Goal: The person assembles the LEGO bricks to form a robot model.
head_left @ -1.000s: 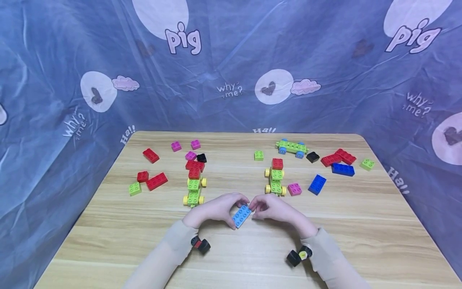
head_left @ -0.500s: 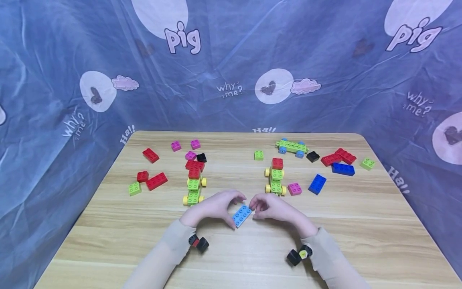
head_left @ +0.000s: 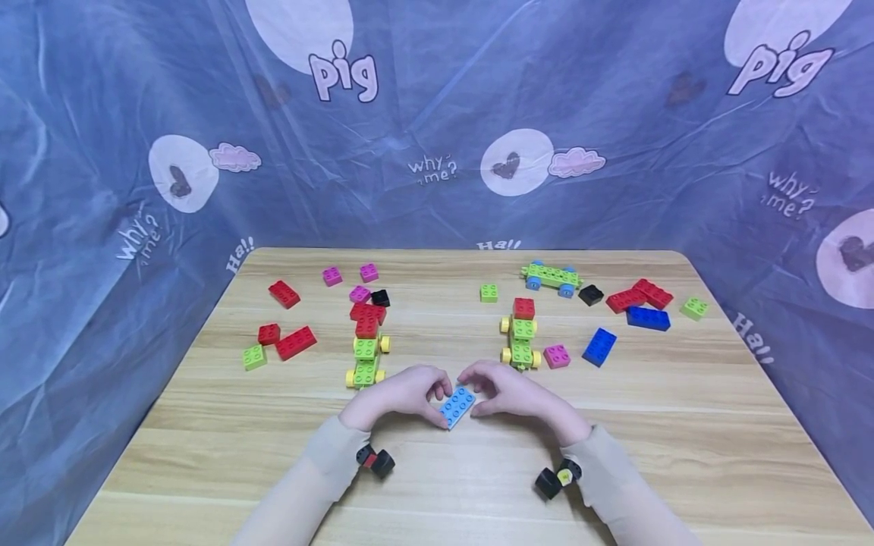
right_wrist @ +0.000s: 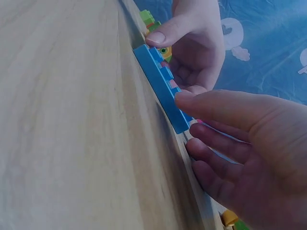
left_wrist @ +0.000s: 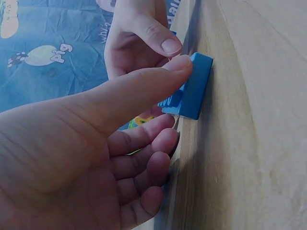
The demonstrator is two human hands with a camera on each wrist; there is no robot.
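A light-blue two-by-four building brick (head_left: 458,406) lies flat on the table between both hands, studs up. My left hand (head_left: 406,396) curves round its left side, thumb tip right at the near end and the other fingers loosely bent beside it. From the right, my right hand (head_left: 515,390) arches over the far end, with thumb and index apart. In the left wrist view the left thumb overlaps the blue brick (left_wrist: 196,88). The right wrist view has the right thumb tip at the brick's (right_wrist: 160,88) studded edge.
Two green wheeled toy cars with yellow wheels, left (head_left: 366,368) and right (head_left: 522,345), carry red bricks. A green car base (head_left: 551,277) with blue wheels stands at the back. Red bricks (head_left: 297,343), blue bricks (head_left: 600,347) and a pink brick (head_left: 557,356) lie about the wooden table (head_left: 437,493).
My right hand has shifted slightly left and spread its thumb and index wider. The left hand's fingers have drawn down towards the brick's left side. The light-blue brick stays nearly in place.
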